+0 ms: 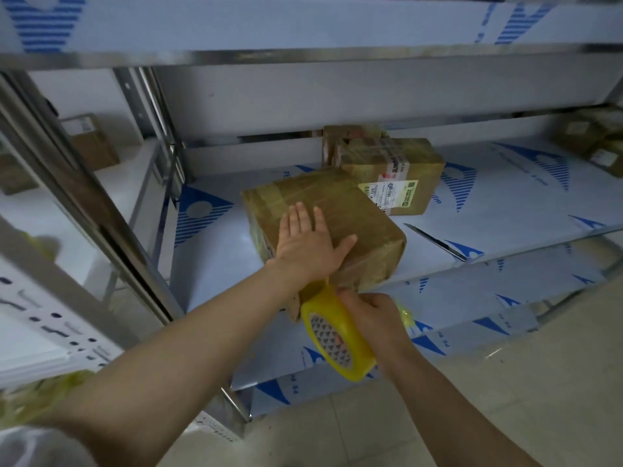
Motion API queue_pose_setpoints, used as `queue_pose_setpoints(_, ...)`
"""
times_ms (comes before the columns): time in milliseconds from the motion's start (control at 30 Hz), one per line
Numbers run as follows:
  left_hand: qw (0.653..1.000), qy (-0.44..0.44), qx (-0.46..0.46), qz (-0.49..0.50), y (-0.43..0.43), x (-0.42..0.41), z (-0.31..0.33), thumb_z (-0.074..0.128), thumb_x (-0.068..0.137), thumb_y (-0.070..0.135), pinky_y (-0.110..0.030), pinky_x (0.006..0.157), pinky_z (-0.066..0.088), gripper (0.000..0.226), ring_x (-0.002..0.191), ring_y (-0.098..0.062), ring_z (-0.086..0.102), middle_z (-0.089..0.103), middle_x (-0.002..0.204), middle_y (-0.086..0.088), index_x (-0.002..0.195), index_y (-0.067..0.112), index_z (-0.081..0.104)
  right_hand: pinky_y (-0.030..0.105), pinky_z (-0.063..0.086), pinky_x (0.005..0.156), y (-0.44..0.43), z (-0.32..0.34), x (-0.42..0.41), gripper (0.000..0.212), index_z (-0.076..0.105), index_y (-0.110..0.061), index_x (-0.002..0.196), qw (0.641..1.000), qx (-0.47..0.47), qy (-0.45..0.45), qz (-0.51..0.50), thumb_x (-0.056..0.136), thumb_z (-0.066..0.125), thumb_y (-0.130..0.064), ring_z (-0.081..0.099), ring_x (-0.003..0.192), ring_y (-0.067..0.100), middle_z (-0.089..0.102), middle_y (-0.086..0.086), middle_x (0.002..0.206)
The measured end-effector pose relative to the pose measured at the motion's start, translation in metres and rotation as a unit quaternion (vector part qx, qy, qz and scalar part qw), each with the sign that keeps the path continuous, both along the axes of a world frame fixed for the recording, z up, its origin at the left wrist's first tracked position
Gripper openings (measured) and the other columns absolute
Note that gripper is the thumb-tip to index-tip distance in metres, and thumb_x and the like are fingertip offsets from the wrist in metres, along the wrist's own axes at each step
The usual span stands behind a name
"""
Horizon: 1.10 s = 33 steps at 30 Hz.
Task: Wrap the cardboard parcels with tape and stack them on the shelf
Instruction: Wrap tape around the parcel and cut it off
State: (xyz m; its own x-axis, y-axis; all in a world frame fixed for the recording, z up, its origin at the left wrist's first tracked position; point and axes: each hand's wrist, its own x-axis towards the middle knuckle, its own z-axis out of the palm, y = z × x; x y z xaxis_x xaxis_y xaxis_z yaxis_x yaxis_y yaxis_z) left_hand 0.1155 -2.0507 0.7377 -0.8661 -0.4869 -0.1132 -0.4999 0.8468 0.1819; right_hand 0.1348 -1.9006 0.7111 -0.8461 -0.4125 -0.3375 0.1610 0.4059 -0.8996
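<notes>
The box (340, 203) is pressed down by the left hand (308, 246), which is laid flat and wide on its top with the fingers straight. The box is set on the shelf (215, 264), close to the front edge, and one corner is pointed out toward the right hand (374, 315). The roll of tape (337, 342) is held tight in the right hand, with the fingers curled around it, just below the left wrist. A short bit of tape seems to be stretched from the roll up to the near side of the box, right under that wrist.

A few things could go wrong from here. If the roll is pulled too hard, the box could be dragged off the front of the shelf, because it is only held down by a flat hand. If the roll is tipped, the tape could be twisted or stuck to itself. The tape could also be stuck to the left wrist, since that is so close.

Past the left hand, more taped boxes (394, 170) are kept at the back, and they could be bumped if the box is pushed. Off to the right of the left hand, a long thin thing (435, 241) is laid on the shelf. It looks like a blade, but that cannot be told for sure. A finger could be hurt if it is grabbed without a look.
</notes>
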Motion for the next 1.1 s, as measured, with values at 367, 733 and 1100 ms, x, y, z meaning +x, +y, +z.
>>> queue_pose_setpoints(367, 0.811, 0.33, 0.413, 0.249, -0.125, 0.002, -0.012, 0.066, 0.085, 0.041, -0.033, 0.094, 0.044, 0.071, 0.118, -0.026, 0.05, 0.045, 0.136, -0.009, 0.14, 0.01, 0.034, 0.056, 0.047, 0.084, -0.005, 0.008, 0.007, 0.064, 0.056, 0.015, 0.1, 1.0, 0.005, -0.007, -0.021, 0.084, 0.065, -0.046, 0.061, 0.087, 0.043, 0.057, 0.032, 0.106)
queue_pose_setpoints(733, 0.705, 0.307, 0.56, 0.308, -0.095, 0.031, 0.003, 0.042, 0.098, 0.027, -0.033, 0.069, 0.047, 0.027, 0.071, -0.021, 0.056, 0.059, 0.079, -0.008, 0.08, 0.013, 0.056, 0.044, 0.054, 0.085, 0.037, 0.114, -0.007, 0.055, 0.062, -0.026, 0.11, 0.995, -0.04, -0.042, 0.085, 0.06, 0.08, -0.043, 0.064, 0.096, 0.027, 0.066, 0.005, 0.106)
queue_pose_setpoints(1100, 0.618, 0.397, 0.581, 0.35, -0.07, 0.056, 0.032, 0.035, 0.097, 0.053, -0.046, 0.098, 0.046, 0.058, 0.108, -0.031, 0.06, 0.065, 0.115, -0.015, 0.121, 0.007, 0.061, 0.025, 0.053, 0.049, -0.061, 0.217, -0.03, 0.022, 0.066, -0.011, 0.087, 0.953, -0.203, -0.019, 0.223, 0.084, 0.067, -0.033, 0.065, 0.05, 0.014, 0.069, 0.008, 0.063)
